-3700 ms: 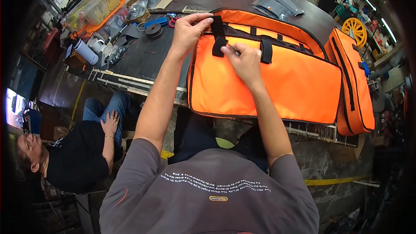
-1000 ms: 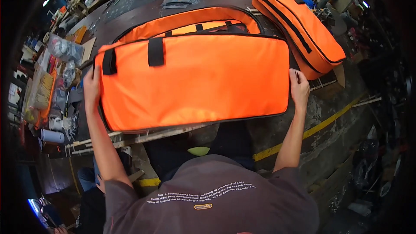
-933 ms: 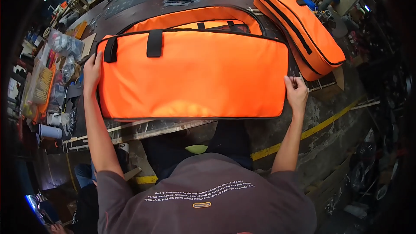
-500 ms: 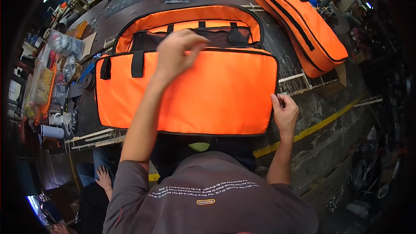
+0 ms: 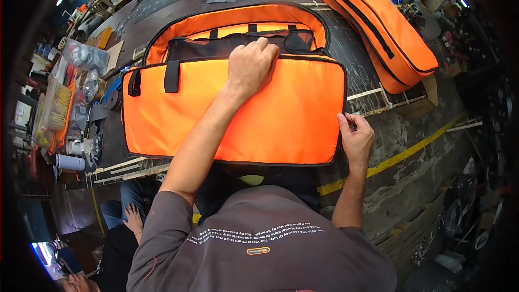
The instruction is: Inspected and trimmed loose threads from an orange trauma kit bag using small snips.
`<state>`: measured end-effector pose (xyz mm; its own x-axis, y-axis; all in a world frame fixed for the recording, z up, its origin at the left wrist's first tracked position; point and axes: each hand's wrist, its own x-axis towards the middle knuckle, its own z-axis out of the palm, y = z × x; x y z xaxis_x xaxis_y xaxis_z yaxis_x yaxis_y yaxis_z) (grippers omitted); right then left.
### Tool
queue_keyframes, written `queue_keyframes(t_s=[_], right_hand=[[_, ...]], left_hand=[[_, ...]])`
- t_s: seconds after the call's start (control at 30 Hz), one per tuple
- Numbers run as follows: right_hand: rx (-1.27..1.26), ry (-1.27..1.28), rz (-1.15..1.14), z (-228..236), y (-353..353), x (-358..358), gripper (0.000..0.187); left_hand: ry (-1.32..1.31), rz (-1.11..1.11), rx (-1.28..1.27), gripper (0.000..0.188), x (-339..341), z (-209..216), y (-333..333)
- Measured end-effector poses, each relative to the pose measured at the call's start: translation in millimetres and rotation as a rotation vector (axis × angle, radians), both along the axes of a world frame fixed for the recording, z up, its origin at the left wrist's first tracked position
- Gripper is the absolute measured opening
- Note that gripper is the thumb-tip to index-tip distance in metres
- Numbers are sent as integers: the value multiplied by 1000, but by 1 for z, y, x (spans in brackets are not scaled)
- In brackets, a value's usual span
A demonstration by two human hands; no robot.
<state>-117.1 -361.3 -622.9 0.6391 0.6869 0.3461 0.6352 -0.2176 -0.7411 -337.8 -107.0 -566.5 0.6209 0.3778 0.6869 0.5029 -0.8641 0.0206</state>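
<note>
We have a long orange fabric bag with black piping and black strap handles (image 5: 232, 113) lying flat on the dark worktable (image 5: 162, 5), its near edge overhanging the table toward our body. The lid flap is folded back, so the orange lining and a black inner pocket (image 5: 216, 46) show along the far side.

Step in hand, as we judge it: working the zipper at the bag's right end while the body is pinned down. To do it well, keep the pressing hand on the top seam so the fabric stays taut, and pull along the piping line, not away from it, or the corner will likely bunch.

Left hand (image 5: 250, 65): reaches across the front panel, fingers curled over the upper edge right at the opening, palm down on the orange fabric. Loosely closed, pressing and hooking the rim more than gripping.

Right hand (image 5: 354, 135): at the bag's lower right corner, touching the black edge; thumb and fingers pinched narrow together. Too small to tell if a zipper pull sits in the pinch.

A second orange bag (image 5: 378, 27) lies well apart at the far right. Clear plastic packets (image 5: 84, 57) clutter the table's left end. Another person's hand (image 5: 132, 219) shows below left.
</note>
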Motion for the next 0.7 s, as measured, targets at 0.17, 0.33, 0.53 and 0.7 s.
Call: queue_keyframes(t_s=[0.17,0.33,0.53,0.7], right_hand=[[60,31,-26,14,3,-13,35],[-38,-3,195,41,29,-12,46],[158,-258,467,66,98,-26,34],[174,-359,607,83,138,-28,31]], left_hand=[[-257,76,-168,10,-23,-17,-19],[-263,71,-225,8,-36,-32,-38],[-354,176,-296,25,-25,-23,-40],[-312,267,-233,22,-10,-20,-35]])
